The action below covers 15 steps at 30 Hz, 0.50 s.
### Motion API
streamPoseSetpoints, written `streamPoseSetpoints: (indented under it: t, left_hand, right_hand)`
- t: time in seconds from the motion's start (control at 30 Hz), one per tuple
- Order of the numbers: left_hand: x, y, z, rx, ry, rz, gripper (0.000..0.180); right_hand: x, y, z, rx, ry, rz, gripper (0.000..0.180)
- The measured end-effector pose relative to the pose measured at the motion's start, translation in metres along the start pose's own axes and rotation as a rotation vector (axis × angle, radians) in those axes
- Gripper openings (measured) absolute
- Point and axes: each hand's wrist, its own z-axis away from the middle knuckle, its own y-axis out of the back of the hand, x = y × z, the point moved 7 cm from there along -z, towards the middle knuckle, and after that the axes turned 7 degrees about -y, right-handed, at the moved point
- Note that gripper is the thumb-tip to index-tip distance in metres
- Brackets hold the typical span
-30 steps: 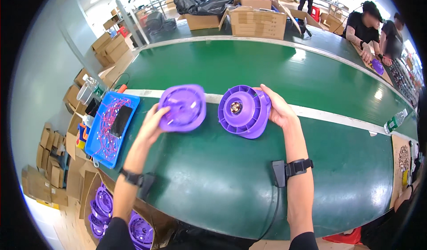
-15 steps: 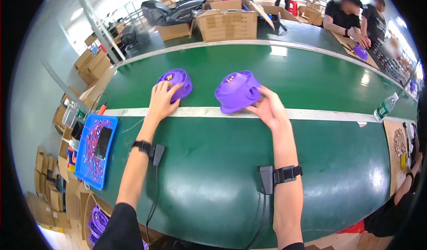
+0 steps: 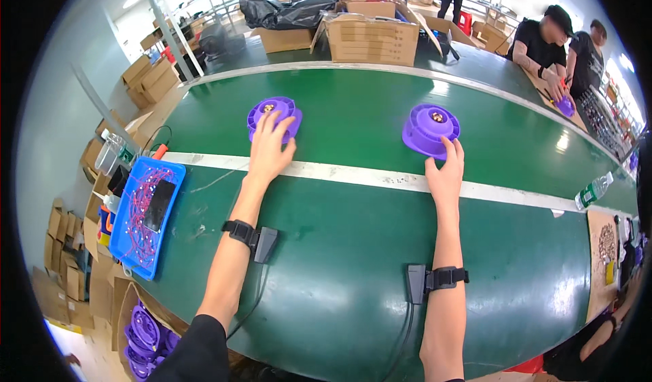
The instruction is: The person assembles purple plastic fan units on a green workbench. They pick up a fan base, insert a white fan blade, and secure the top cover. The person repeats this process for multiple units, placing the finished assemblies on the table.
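Note:
Two round purple plastic housings sit on the green work surface, each with brass-coloured metal pieces in its middle. Over the near side of the left housing (image 3: 259,114) lies my left hand (image 3: 272,152), its fingers stretched and spread, the tips against the top. The right housing (image 3: 425,128) stands flat, farther to the right. At its near right edge is my right hand (image 3: 445,175), thumb and fingers apart, fingertips touching the rim. Both wrists wear black straps with small cabled boxes.
A blue tray (image 3: 171,209) with red wires and a dark flat piece lies left. A pale strip (image 3: 346,172) crosses the table. At right stands a plastic bottle (image 3: 593,191). A carton (image 3: 372,39) stands at the back. Beyond, a co-worker handles another purple part (image 3: 565,106).
My right hand has moved right and set its housing down flat; its grip has loosened. My left hand's fingers have straightened over the left housing. The view has shifted slightly.

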Motion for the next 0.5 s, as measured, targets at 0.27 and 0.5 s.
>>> streamPoseSetpoints:
  t: [0.27,0.5]
  left_hand:
    - [-0.049,-0.029,0.014,-0.141,0.214,-0.200,0.042]
    - [-0.063,-0.022,0.024,0.085,0.160,0.077,0.045]
  right_hand:
    - [0.004,0.008,-0.004,-0.022,0.133,0.241,0.049]
    - [0.010,-0.011,-0.013,-0.274,0.207,-0.104,0.055]
